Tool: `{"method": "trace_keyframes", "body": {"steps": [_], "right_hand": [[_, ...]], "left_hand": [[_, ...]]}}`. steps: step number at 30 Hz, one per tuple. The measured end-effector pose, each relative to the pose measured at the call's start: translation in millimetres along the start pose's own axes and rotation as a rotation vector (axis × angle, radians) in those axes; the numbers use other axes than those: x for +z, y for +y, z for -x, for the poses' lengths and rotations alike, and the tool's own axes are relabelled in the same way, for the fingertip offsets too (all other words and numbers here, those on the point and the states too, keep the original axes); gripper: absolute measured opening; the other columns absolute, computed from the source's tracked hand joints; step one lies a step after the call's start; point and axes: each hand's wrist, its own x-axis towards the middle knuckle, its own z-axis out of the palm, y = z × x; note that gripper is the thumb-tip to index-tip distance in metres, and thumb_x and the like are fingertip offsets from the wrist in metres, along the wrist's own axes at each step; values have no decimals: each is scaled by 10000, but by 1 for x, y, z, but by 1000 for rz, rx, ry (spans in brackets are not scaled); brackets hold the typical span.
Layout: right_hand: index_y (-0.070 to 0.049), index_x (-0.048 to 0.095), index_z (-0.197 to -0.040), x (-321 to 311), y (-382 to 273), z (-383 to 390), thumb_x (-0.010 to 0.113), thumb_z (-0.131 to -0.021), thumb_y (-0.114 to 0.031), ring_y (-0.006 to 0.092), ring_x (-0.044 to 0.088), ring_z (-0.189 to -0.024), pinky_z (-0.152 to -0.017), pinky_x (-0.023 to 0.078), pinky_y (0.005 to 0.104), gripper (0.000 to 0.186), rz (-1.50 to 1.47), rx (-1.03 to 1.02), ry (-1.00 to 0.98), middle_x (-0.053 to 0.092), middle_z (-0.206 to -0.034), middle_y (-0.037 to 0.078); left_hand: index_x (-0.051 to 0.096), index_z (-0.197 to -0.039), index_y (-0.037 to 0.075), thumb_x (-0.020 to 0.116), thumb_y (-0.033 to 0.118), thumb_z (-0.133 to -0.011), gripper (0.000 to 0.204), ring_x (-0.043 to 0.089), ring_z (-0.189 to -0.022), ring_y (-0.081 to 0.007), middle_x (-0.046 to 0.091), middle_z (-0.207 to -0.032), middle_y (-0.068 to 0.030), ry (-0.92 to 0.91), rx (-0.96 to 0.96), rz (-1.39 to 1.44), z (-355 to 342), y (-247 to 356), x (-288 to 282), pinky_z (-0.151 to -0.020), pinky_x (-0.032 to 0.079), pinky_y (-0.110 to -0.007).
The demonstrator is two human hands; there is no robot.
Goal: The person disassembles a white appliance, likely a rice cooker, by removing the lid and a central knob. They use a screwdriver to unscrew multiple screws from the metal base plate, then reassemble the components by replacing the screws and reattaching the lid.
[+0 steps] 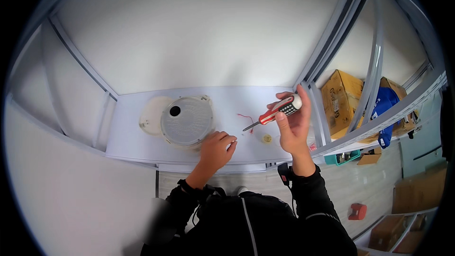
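My right hand point(297, 125) is closed round the handle of a screwdriver point(280, 109), lifted over the right part of the white table. The handle is red, white and black, and the dark shaft points to the left. My left hand point(218, 149) rests at the near right side of a round grey-white device point(187, 122) with a black round hole. Its fingers are curled together, and whatever is between them is too small to make out. A red cord point(245, 115) lies on the table below the screwdriver tip. Between my hands sits a small yellowish round piece point(267, 138).
A pale round cover point(150, 119) lies partly under the device on the left. White walls and metal frame posts enclose the table point(227, 96). Beyond the right frame stand cardboard boxes point(342, 102), a blue bag point(386, 106) and a teal bin point(341, 158). A red stool point(357, 211) is on the floor.
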Motion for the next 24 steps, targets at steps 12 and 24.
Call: {"method": "trace_keyframes", "body": {"steps": [12, 24], "right_hand": [[-40, 291, -1612, -96, -7, 36, 669, -1017, -89, 238, 671, -1068, -973, 579, 434, 707, 108, 72, 104, 564, -1295, 203], [-31, 283, -1616, -113, 3, 36, 675, -1018, -88, 238, 664, -1078, -983, 581, 441, 718, 103, 75, 63, 571, -1266, 184]], "left_hand": [[766, -973, 64, 652, 95, -896, 140, 687, -892, -404, 721, -955, -183, -291, -363, -78, 24, -70, 147, -808, 570, -509], [735, -1032, 79, 691, 107, -870, 170, 693, -919, -375, 726, -993, -127, -232, -485, -77, 3, -45, 140, -789, 573, -485]]}}
